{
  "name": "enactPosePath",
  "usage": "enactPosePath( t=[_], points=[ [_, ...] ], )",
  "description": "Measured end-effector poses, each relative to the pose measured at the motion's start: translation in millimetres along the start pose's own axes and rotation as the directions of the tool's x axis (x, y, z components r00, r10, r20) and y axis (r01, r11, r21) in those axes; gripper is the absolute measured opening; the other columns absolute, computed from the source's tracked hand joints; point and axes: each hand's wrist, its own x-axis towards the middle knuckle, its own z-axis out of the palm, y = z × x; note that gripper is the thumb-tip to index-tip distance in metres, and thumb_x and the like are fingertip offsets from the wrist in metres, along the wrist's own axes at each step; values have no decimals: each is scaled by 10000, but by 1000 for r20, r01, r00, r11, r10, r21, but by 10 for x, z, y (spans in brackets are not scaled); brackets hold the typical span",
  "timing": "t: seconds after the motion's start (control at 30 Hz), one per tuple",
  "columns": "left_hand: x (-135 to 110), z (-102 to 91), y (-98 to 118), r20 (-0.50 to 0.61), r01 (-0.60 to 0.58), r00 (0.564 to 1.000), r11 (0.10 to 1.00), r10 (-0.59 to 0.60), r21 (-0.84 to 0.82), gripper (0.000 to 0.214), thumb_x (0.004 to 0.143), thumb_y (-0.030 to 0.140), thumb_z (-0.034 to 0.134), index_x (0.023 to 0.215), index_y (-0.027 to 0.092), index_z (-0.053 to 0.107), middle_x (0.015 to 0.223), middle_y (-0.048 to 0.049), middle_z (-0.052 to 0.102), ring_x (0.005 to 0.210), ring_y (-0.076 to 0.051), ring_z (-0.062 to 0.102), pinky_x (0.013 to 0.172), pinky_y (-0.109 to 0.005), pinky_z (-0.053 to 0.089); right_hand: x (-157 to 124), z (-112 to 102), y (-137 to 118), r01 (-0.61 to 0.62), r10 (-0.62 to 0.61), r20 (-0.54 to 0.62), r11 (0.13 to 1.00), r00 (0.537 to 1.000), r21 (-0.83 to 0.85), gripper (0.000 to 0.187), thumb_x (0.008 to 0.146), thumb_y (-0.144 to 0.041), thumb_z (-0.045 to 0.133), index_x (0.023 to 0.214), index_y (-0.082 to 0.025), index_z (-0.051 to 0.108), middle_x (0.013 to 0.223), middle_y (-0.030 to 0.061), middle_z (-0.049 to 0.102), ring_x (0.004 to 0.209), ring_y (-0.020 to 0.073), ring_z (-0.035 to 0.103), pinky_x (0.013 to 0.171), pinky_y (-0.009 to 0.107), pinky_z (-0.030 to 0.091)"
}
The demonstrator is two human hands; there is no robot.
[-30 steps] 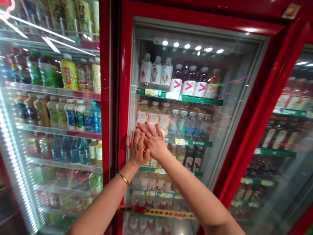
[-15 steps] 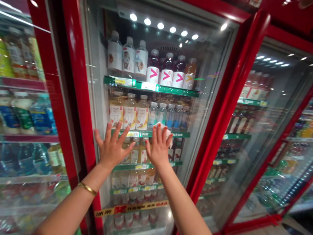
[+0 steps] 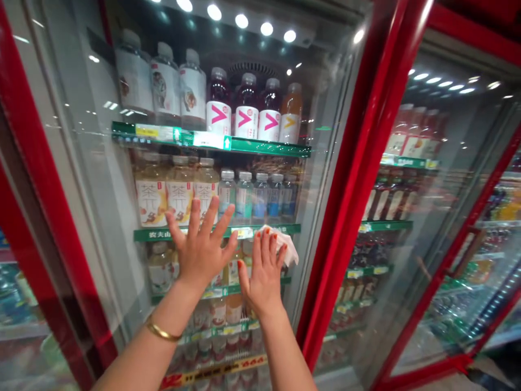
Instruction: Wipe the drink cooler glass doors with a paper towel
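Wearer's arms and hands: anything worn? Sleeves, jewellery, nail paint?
Both forearms are bare, no sleeves or gloves. At the wrist of the left hand sits a thin gold metal bangle. Fingernails of the right hand are painted orange-red. No rings show.

Two bare arms in shot here. The left forearm (image 3: 138,358) is uncovered from the bottom edge up to the wrist, and there sits a slim gold bangle (image 3: 163,331), plain and smooth, catching the light. The right forearm (image 3: 280,353) is uncovered as well. On the right hand (image 3: 264,274) the nails (image 3: 269,230) wear bright orange-red polish, plain to see on fingertips and thumb. The left hand (image 3: 201,252) is bare, its nails too blurred to judge.
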Motion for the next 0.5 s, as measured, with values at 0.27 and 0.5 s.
enactPosePath(
  t=[0.27,0.5],
  points=[
    [-71,-4,-40,-28,-4,1000,999,5,33,818,994,395,742,1721,375,366,1825,2,299,1742,-308,177,1427,-633,-39,286,-207,420,-140,140,-25,990,990,-13,819,1131,-388,389,1788,-236,-77,1881,165,124,1754,382,64,1335,779,171],
    [-371,-88,-128,-60,64,996,998,-65,-30,817,989,244,698,1721,395,367,1791,-2,383,1704,-284,306,1433,-584,180,-328,-102,256,-56,58,20,997,998,-56,785,1133,-353,438,1801,-268,33,1820,144,354,1726,348,232,1361,662,189]
  ],
)
